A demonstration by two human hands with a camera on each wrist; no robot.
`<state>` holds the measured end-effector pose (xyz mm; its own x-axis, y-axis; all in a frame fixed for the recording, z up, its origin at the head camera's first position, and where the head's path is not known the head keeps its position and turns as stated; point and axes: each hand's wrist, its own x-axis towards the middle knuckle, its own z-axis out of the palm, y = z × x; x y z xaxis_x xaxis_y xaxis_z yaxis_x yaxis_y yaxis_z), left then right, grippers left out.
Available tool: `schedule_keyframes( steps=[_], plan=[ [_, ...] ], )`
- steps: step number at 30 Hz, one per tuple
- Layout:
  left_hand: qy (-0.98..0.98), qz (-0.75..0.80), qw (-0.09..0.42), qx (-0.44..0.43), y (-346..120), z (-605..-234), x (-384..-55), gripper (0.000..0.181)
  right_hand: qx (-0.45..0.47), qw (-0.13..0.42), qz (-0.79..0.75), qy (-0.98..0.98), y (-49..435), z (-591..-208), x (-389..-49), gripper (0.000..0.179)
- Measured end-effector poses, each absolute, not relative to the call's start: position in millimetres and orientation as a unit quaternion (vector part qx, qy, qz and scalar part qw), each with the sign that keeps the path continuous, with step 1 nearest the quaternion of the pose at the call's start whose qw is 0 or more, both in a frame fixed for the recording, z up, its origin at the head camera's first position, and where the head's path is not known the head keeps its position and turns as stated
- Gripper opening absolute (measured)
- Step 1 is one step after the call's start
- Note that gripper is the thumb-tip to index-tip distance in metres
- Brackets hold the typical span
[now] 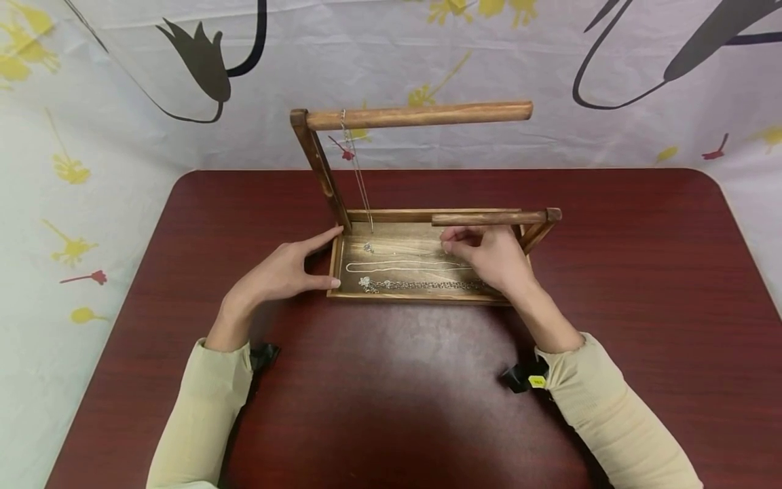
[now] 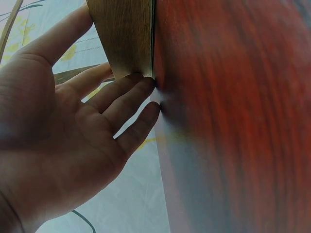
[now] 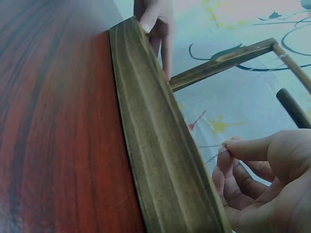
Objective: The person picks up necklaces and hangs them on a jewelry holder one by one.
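Note:
My right hand (image 1: 497, 261) is over the right end of a shallow wooden tray (image 1: 421, 297). Between thumb and index finger it pinches a thin silver chain necklace (image 3: 211, 146), whose length trails leftward over the tray floor. At the tray's left end my left hand (image 1: 277, 273) rests with thumb and fingers spread, touching the end wall; in the left wrist view its fingertips (image 2: 148, 85) meet that wall's lower edge. A flat silver necklace (image 1: 391, 263) and a thicker link necklace (image 1: 421, 284) lie in the tray. My right hand covers their right ends.
A tall wooden bar (image 1: 421, 117) on a left post (image 1: 322, 173) rises above the tray, with a fine necklace (image 1: 360, 173) hanging from it. A lower bar (image 1: 489, 219) on a right post passes just above my right hand. Everything stands on a dark red table (image 1: 397, 394).

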<state>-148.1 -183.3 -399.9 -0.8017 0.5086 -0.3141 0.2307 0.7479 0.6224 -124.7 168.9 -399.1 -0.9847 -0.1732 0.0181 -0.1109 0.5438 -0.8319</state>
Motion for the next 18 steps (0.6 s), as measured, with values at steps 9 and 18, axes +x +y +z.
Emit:
schedule_keyframes(
  steps=[9,18],
  plan=[
    [0.903,0.292,0.24,0.206,-183,-399,-148,0.091,-0.041,0.108,-0.58,0.806,168,-394,-117,0.018],
    [0.903,0.292,0.241,0.204,-184,-399,-148,0.091,-0.003,0.163,-0.673,0.722,163,-384,-112,0.028]
  ],
)
